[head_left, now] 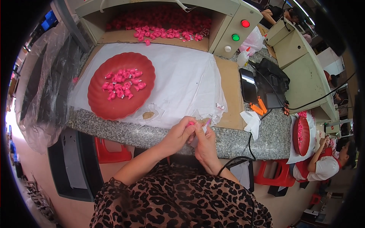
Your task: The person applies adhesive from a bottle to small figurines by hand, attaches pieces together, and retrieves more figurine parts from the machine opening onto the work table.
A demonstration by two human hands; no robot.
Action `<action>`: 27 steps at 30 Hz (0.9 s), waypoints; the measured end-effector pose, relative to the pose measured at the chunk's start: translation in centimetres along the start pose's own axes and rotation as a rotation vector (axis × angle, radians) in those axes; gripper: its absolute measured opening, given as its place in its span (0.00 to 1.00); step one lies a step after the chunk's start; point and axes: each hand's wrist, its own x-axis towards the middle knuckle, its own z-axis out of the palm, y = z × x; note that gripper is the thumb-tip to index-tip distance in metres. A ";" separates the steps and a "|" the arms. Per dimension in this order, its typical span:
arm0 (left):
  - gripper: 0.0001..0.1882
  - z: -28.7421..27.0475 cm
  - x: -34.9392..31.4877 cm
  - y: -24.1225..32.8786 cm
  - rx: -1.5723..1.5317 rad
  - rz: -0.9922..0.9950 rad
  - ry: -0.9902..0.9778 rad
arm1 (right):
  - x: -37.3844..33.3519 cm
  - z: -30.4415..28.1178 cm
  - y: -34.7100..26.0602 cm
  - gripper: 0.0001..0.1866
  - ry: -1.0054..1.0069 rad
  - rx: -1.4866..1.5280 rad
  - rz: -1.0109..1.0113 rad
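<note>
Both hands meet over the front edge of the granite table. My left hand (178,136) pinches a small pink plastic piece (191,123), mostly covered by the fingers. Close against it, my right hand (205,146) is closed on a thin tool with a purple tip (208,122); the fingers hide most of its length, so its kind does not show. Something white shows between the hands, too covered to name. To the left, a red scalloped plate (99,102) holds several small pink figures (121,81) with silvery spots, resting on a white sheet (178,76).
Behind the sheet, a cream metal booth (222,28) with red and green lights holds a heap of pink pieces (163,34). At right lie a phone (248,85), a black bag (272,78), an orange-handled tool (258,107) and crumpled tissue (251,123). A co-worker (321,163) sits far right.
</note>
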 end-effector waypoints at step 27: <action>0.10 0.2 0.8 0.2 -0.098 -0.058 0.009 | 0.8 -0.1 -0.3 0.11 0.000 0.014 0.024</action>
